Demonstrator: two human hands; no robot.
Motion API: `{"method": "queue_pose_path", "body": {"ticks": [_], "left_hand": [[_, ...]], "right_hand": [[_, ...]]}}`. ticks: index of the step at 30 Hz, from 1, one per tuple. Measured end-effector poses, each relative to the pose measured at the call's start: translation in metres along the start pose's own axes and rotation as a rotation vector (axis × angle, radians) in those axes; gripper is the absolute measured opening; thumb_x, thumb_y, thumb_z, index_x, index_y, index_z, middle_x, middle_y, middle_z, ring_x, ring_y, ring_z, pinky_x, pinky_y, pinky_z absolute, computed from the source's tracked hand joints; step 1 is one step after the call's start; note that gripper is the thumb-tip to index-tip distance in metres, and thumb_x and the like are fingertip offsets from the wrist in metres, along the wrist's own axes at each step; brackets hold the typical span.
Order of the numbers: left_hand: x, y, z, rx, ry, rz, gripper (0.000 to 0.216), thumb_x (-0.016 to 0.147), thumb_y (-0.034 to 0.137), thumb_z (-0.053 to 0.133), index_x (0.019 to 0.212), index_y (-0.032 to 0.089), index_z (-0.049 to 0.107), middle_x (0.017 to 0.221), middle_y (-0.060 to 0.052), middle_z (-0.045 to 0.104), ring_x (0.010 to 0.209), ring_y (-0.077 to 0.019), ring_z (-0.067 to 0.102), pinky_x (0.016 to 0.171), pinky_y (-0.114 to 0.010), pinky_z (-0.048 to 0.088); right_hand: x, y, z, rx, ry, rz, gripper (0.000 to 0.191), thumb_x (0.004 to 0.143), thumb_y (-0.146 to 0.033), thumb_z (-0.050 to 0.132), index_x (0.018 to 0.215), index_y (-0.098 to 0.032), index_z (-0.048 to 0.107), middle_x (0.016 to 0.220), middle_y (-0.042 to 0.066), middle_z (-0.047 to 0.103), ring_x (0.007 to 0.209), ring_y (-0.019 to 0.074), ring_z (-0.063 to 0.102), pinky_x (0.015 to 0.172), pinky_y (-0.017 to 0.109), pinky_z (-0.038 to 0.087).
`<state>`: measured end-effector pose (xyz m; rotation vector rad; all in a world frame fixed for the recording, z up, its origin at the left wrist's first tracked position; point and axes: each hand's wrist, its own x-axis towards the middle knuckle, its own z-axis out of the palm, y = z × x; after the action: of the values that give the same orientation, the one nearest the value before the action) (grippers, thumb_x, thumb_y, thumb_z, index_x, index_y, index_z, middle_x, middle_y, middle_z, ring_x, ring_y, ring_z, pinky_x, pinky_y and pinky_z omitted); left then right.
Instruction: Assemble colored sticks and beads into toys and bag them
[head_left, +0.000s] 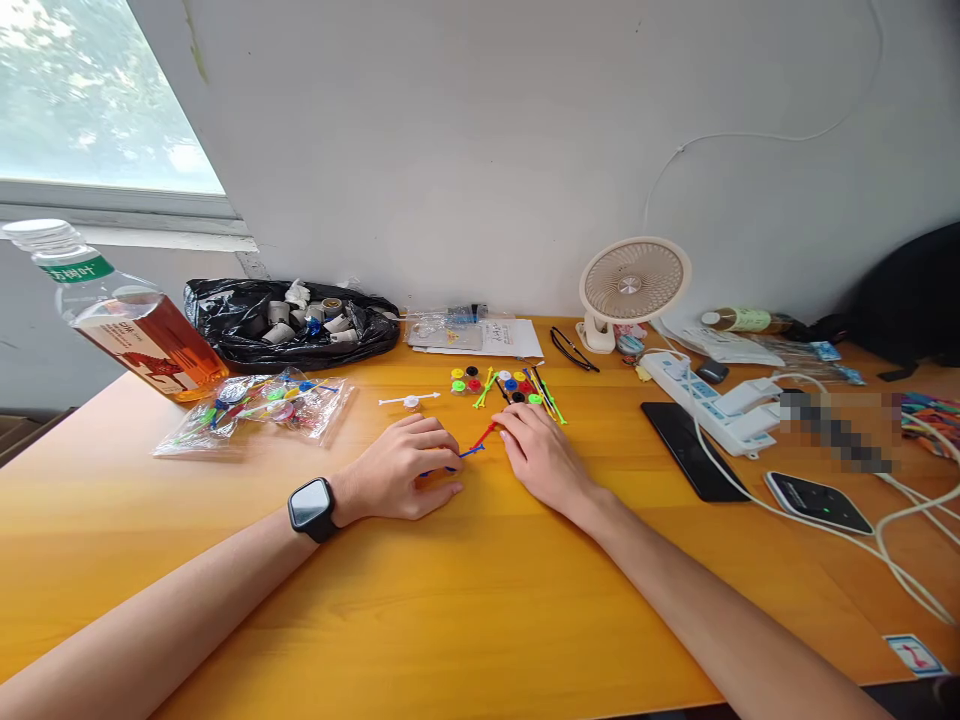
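Observation:
My left hand [409, 465], wearing a black smartwatch [311, 508], is closed over a thin blue plastic stick [472, 452] low at the tabletop. One end of that stick shows past my fingers; its middle is hidden. My right hand [541, 455] pinches a red plastic stick [484, 436] at its upper end, and the stick's other end comes close to the blue one. Beyond my left hand lies a white stick [394, 401] with a white round piece [410, 403]. Behind my right hand are loose green sticks [484, 390] and small coloured discs [511, 385].
At left stand a tilted-looking drink bottle [142, 335], a clear bag of coloured pieces [255, 410] and a black plastic bag [300, 345]. A small fan [634, 285], a black phone [694, 452], a white power strip [709, 400] and loose cables occupy the right.

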<state>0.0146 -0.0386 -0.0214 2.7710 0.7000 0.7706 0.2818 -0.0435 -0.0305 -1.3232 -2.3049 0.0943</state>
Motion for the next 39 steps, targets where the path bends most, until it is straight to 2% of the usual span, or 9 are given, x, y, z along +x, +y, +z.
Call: {"method": "queue_pose_path", "body": {"ticks": [3,7,12,17,23,27,31,36,39], "left_hand": [[-0.001,-0.006,0.000,0.065,0.074,-0.054,0.009,0.096,0.027,0.065,0.096,0.027,0.074,0.099,-0.005,0.078,0.091,-0.0234,0.068,0.095,-0.044,0.053],[-0.001,-0.012,0.000,0.137,0.153,-0.179,0.011,0.096,0.020,0.062,0.097,0.025,0.071,0.096,-0.005,0.077,0.095,-0.0253,0.065,0.089,-0.043,0.053],[0.001,-0.016,0.000,0.183,0.223,-0.299,0.026,0.097,0.022,0.063,0.122,0.025,0.066,0.121,-0.009,0.074,0.116,-0.0309,0.062,0.100,-0.048,0.052],[0.000,-0.017,0.000,0.200,0.195,-0.352,0.036,0.099,0.027,0.064,0.134,0.026,0.060,0.134,-0.010,0.070,0.127,-0.0329,0.058,0.107,-0.051,0.047],[0.000,-0.018,0.001,0.277,0.173,-0.415,0.019,0.104,0.032,0.059,0.121,0.025,0.065,0.119,-0.008,0.074,0.112,-0.0316,0.063,0.096,-0.048,0.046],[-0.002,-0.021,0.002,0.309,0.169,-0.428,0.019,0.106,0.035,0.059,0.121,0.025,0.064,0.119,-0.008,0.075,0.110,-0.0318,0.064,0.092,-0.047,0.046],[-0.004,-0.024,0.004,0.320,0.157,-0.427,0.020,0.106,0.034,0.058,0.123,0.025,0.063,0.118,-0.008,0.076,0.108,-0.0315,0.066,0.089,-0.045,0.046],[-0.003,-0.024,0.003,0.312,0.139,-0.448,0.019,0.106,0.031,0.057,0.122,0.024,0.063,0.114,-0.008,0.076,0.106,-0.0303,0.068,0.089,-0.044,0.048],[-0.002,-0.022,0.002,0.306,0.122,-0.473,0.019,0.106,0.031,0.054,0.121,0.023,0.064,0.113,-0.008,0.075,0.105,-0.0293,0.068,0.090,-0.043,0.050]], "right_hand": [[0.000,-0.001,-0.002,-0.017,-0.021,-0.001,0.025,0.106,-0.015,0.048,0.112,-0.022,0.071,0.113,0.009,0.069,0.113,0.0273,0.058,0.102,0.043,0.049],[0.001,-0.004,-0.005,-0.050,-0.039,0.010,0.020,0.106,-0.015,0.051,0.098,-0.022,0.068,0.103,0.008,0.069,0.107,0.0266,0.058,0.096,0.042,0.048],[0.000,-0.004,-0.004,-0.044,-0.068,-0.001,0.017,0.107,-0.017,0.050,0.103,-0.021,0.066,0.106,0.008,0.067,0.105,0.0260,0.057,0.094,0.040,0.046],[-0.001,-0.004,-0.002,0.022,-0.082,-0.034,0.017,0.109,-0.021,0.051,0.107,-0.023,0.067,0.109,0.006,0.069,0.107,0.0239,0.060,0.096,0.039,0.045],[0.001,-0.008,-0.002,0.067,-0.026,0.008,0.015,0.109,-0.020,0.046,0.104,-0.022,0.061,0.101,0.006,0.069,0.097,0.0245,0.062,0.090,0.038,0.045],[0.001,-0.008,-0.003,0.199,0.045,0.038,0.021,0.107,-0.015,0.041,0.105,-0.023,0.060,0.101,0.007,0.068,0.097,0.0239,0.064,0.088,0.035,0.049],[0.001,-0.004,0.000,0.236,0.087,0.018,0.029,0.102,-0.007,0.039,0.101,-0.021,0.064,0.101,0.008,0.068,0.100,0.0244,0.065,0.092,0.037,0.052],[0.001,0.002,0.011,0.225,0.052,-0.056,0.040,0.101,-0.003,0.039,0.122,-0.019,0.069,0.123,0.012,0.071,0.118,0.0263,0.064,0.107,0.043,0.052],[0.000,0.003,0.015,0.216,0.044,-0.082,0.037,0.103,-0.006,0.042,0.124,-0.018,0.070,0.125,0.014,0.070,0.117,0.0282,0.064,0.106,0.047,0.054]]}}
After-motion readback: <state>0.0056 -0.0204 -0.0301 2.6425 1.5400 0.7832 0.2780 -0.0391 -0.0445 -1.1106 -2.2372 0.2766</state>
